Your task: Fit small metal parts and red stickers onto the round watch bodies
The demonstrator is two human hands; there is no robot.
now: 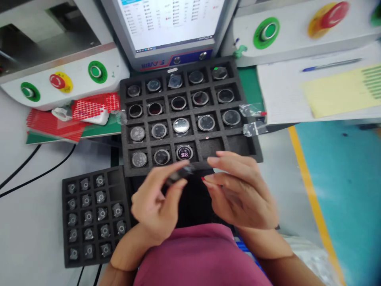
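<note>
My left hand [154, 204] pinches a small dark round watch body [181, 174] between thumb and fingers, just in front of the black foam tray [253, 153]. My right hand [238, 190] is close beside it, fingertips curled toward the part; whether they touch it is blurred. The tray holds several round watch bodies, one with a lit display [184, 152]. Two cells at the tray's near right are bare.
A smaller black foam tray [114, 178] of small metal parts lies at the lower left. Behind stand a monitor [172, 24], machines with green [266, 32] and red [58, 80] buttons, red sticker sheets [56, 125], plastic bags [253, 119], papers and a pen [330, 64].
</note>
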